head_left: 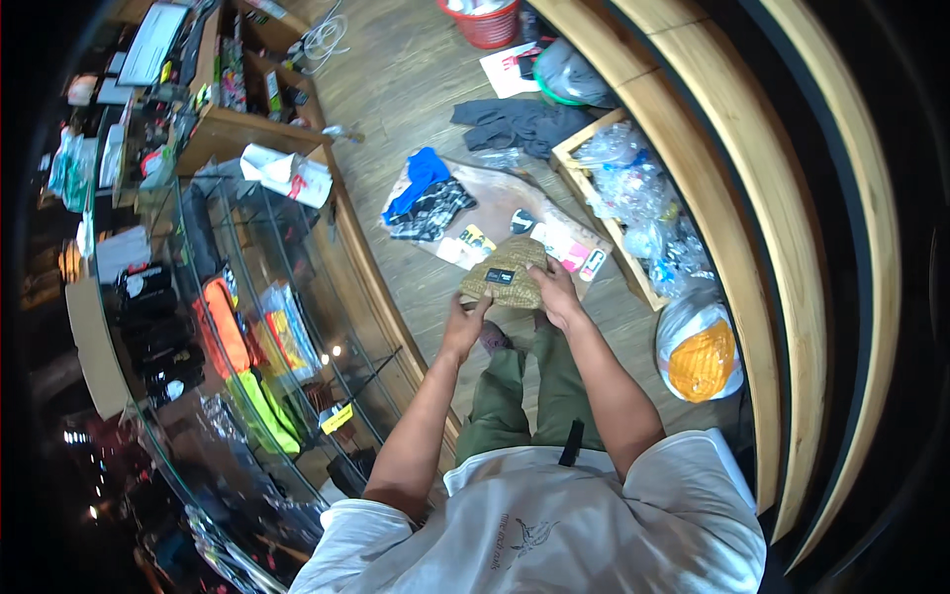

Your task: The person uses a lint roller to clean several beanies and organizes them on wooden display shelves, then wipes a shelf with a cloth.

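Note:
A tan-olive knit beanie (510, 265) with a small dark label on its front is held up before me, above the floor. My left hand (464, 325) grips its lower left edge between thumb and fingers. On the opposite side, my right hand (557, 295) pinches the beanie's right edge, thumb on the front. Some fingers of both hands are hidden behind the knit. Beyond the beanie, a stickered brown board (495, 188) lies on the floor, bearing a blue cloth (424, 178) and a black-and-white patterned cloth (432, 209).
To the left stands a glass display case (257, 327) with bright packaged goods inside. A wooden crate of clear plastic bags (633, 198) and a white-and-orange bundle (699, 346) sit at right, beside curved wooden shelves (732, 198). Dark clothing (520, 125) and a red basket (483, 25) lie farther off.

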Tool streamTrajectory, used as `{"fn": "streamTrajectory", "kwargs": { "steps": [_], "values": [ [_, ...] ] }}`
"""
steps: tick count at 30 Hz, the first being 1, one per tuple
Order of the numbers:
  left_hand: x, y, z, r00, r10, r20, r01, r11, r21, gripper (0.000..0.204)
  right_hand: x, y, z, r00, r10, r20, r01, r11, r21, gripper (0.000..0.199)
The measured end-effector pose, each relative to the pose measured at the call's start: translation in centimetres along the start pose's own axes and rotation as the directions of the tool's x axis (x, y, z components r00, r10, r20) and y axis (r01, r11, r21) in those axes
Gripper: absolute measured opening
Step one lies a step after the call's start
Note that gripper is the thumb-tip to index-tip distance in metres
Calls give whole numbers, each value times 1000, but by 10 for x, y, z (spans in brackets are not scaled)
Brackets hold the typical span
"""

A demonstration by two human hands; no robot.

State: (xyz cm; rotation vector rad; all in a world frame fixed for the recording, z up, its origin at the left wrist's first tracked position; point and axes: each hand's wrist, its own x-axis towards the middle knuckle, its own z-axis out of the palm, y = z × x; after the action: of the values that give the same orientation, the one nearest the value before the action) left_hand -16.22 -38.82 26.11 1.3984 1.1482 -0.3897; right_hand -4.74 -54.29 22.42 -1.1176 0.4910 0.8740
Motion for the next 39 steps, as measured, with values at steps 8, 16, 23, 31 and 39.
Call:
{"fn": "streamTrajectory", "kwargs": {
  "steps": [8, 16, 23, 31, 39],
  "values": [
    [-35, 45, 27, 547, 764, 342, -834, 460, 306, 58, -58, -30, -25, 994, -33, -100, 50, 983, 178, 44],
    [-49, 58, 74, 408, 783, 469, -896, 244, 372, 34, -82, -31, -112, 986, 69, -152, -40, 981, 187, 48],
    [-26, 59, 150, 478, 744, 467, -876, 363, 317, 37, -13, 9, -291, 793, -218, -569, -100, 874, -475, 49],
    [13, 46, 198, 625, 682, 380, -780, 527, 338, 36, 78, -25, -327, 626, -510, -591, -432, 404, -806, 98],
    [31, 44, 240, 680, 641, 355, -732, 621, 282, 36, 154, -12, -425, 734, -514, -444, -259, 393, -882, 80]
  ]
}}
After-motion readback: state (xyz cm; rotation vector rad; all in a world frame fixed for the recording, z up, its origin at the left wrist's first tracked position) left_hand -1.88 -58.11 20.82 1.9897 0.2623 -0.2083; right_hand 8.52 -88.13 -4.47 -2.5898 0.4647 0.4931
